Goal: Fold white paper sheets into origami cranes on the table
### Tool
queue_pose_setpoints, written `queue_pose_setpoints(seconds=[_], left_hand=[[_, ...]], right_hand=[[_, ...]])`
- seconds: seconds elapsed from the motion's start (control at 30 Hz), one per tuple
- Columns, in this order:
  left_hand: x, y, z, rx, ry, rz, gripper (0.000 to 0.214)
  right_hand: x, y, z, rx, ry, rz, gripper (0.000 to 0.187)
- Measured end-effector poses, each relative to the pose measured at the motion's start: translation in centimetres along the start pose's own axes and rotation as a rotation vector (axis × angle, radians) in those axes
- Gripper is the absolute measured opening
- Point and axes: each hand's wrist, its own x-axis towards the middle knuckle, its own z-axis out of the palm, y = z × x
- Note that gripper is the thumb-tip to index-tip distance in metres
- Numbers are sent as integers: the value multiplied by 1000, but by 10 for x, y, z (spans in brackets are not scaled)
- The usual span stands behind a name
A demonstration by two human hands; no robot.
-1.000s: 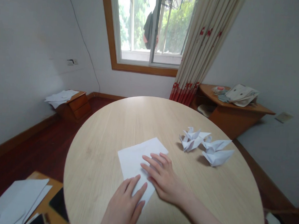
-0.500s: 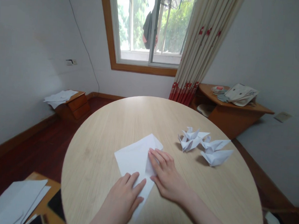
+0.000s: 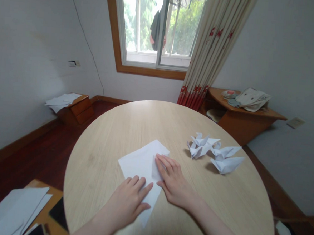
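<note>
A white sheet of paper [image 3: 139,162] lies folded on the round wooden table [image 3: 135,126], near the front edge. My left hand [image 3: 128,201] rests flat on the sheet's near part, fingers stretched out. My right hand [image 3: 172,181] lies flat on its right side, fingers spread and pressing the folded edge. Neither hand grips anything.
Several folded white paper birds [image 3: 215,153] sit on the table to the right of my hands. Loose white sheets [image 3: 13,211] lie on a lower surface at the bottom left. A wooden side table [image 3: 243,116] with a bag stands at the right, a small cabinet [image 3: 75,108] at the left.
The sheet's right corner has been folded over, so it is narrower than a second ago. My right hand slid left along the fold; my left hand shifted slightly left.
</note>
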Motion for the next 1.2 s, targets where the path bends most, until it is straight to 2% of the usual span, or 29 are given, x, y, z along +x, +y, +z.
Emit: queue_pose_setpoints(seconds=[0.1,0.3,0.43,0.57,0.67,0.77,1.0,1.2], left_hand=[[5,-6,-3,18,-11,36,32],[16,-21,-3,1,-57,112,43],[18,-31,1,-71,-38,141,40],[16,-36,7,-112,-11,160,38],[16,-37,11,-151,5,167,38],[16,-37,13,-191,12,163,39],[16,-39,15,-277,20,127,42],[16,-38,13,-308,21,119,40]], right_hand=[[1,3,4,-23,17,7,72],[3,7,8,-66,27,50,68],[1,6,5,-86,25,61,62],[-1,3,0,-135,44,117,38],[-2,-2,-2,-239,-50,174,11],[-5,-7,-2,-298,-155,160,17],[-7,-11,1,-217,-197,63,19],[-4,-11,-2,-122,-251,49,18]])
